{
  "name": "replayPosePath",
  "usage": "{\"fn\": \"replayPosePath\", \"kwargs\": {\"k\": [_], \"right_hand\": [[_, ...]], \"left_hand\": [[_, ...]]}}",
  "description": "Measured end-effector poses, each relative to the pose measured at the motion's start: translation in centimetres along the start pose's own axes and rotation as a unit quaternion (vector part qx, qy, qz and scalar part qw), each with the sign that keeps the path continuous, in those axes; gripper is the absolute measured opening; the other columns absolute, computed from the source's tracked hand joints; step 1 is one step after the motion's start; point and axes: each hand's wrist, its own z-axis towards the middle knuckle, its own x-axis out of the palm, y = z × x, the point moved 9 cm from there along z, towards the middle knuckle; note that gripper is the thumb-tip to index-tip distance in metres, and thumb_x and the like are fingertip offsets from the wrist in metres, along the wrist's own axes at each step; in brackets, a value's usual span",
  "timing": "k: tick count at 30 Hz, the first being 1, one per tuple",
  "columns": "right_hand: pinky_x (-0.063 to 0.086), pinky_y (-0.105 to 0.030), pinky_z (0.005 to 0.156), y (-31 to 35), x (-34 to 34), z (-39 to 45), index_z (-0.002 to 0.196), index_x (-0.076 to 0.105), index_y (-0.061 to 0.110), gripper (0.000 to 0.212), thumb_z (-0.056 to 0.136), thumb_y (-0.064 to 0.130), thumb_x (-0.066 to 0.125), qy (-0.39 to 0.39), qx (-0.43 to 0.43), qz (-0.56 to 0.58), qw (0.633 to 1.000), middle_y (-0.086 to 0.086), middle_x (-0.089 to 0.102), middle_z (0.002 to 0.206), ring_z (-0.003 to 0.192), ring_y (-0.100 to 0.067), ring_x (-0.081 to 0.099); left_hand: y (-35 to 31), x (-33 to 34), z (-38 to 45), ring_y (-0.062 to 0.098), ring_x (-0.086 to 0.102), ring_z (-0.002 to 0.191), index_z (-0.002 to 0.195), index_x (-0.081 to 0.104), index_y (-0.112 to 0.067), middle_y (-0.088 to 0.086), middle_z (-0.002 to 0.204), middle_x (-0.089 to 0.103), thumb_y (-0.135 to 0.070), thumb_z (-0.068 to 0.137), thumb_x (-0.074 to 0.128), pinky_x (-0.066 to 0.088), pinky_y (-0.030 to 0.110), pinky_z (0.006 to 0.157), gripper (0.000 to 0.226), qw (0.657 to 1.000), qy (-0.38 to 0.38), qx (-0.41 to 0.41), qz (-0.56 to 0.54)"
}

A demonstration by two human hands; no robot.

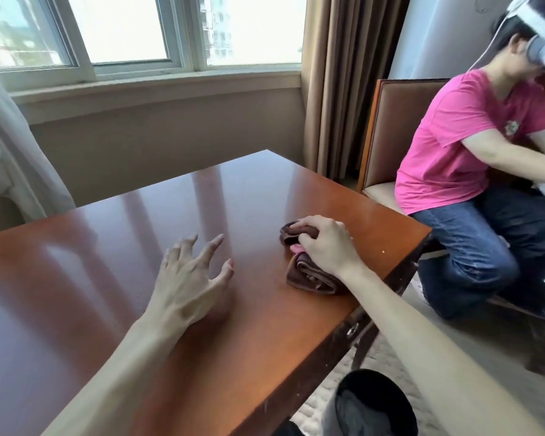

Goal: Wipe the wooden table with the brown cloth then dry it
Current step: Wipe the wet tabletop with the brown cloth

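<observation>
Head view. A glossy reddish-brown wooden table (114,278) with a square top fills the lower left and centre; window glare is reflected in streaks across its polished surface.

A folded, bunched dark brown cloth (309,273) is seen lying on the tabletop near the table's right edge, with a small pink patch showing at its middle. The right hand (323,243) is placed on top of the cloth, fingers curled down over its far end and thumb pressed in at the pink patch, so the cloth is gripped against the wood. The right forearm is extended in from the lower right, across the table edge.

The left hand (191,278) is held just over the bare tabletop, well apart from the cloth and to its left. Its fingers are spread and slightly bent, the thumb set out to the side; nothing is held. Whether the palm touches the wood cannot be told.

Beyond the table's right edge a second person in a pink short-sleeved shirt (453,143) and blue jeans is seated on a brown upholstered chair with a wooden frame (387,133), a white headset worn on the head. A white-framed window (139,33) is noted behind the table, with tan curtains (343,73) at its right. A dark round bin (375,404) is seen on the pale carpet below the table's near corner.
</observation>
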Motion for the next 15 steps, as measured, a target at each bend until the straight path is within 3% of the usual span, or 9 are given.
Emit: {"fn": "replayPosePath", "kwargs": {"k": [3, 6, 11, 15], "right_hand": [[0.052, -0.037, 0.093, -6.0, -5.1, 0.2, 0.104, 0.075, 0.036, 0.026, 0.085, 0.03, 0.059, -0.087, 0.084, -0.041, 0.992, 0.008, 0.073, 0.116, 0.112, -0.028, 0.064], [0.051, -0.035, 0.091, -8.0, -7.5, -2.5, 0.101, 0.076, 0.03, 0.022, 0.087, 0.022, 0.062, -0.133, 0.108, -0.052, 0.984, 0.007, 0.072, 0.119, 0.114, -0.028, 0.062], [0.053, -0.032, 0.095, -7.2, -6.9, -5.8, 0.099, 0.077, 0.034, 0.024, 0.082, 0.023, 0.065, -0.105, 0.037, -0.057, 0.992, 0.019, 0.07, 0.12, 0.115, -0.009, 0.062], [0.053, -0.035, 0.088, -9.4, -8.8, -0.9, 0.104, 0.078, 0.03, 0.024, 0.087, 0.026, 0.061, -0.121, 0.131, -0.076, 0.981, 0.004, 0.074, 0.112, 0.109, -0.028, 0.065]], "left_hand": [[-5.1, 2.1, 0.9, 0.028, 0.009, 0.154, 0.154, 0.025, -0.049, 0.006, 0.166, 0.019, -0.074, 0.09, 0.026, 0.01, 0.045, 0.125, 0.069, 0.997, 0.042, 0.067, -0.005], [-7.6, 4.4, 1.7, 0.026, 0.003, 0.155, 0.155, 0.02, -0.051, 0.003, 0.167, 0.013, -0.076, 0.091, 0.023, 0.006, 0.048, 0.125, 0.069, 0.994, 0.071, 0.08, -0.002], [-8.0, 6.7, 1.8, 0.029, 0.0, 0.155, 0.156, 0.013, -0.05, 0.005, 0.168, 0.01, -0.076, 0.09, 0.013, 0.0, 0.051, 0.124, 0.071, 0.993, 0.078, 0.067, 0.051], [-7.9, 6.5, 1.6, 0.028, 0.001, 0.155, 0.156, 0.014, -0.05, 0.004, 0.168, 0.01, -0.073, 0.095, 0.019, 0.001, 0.049, 0.125, 0.066, 0.993, 0.082, 0.073, 0.053]]}}
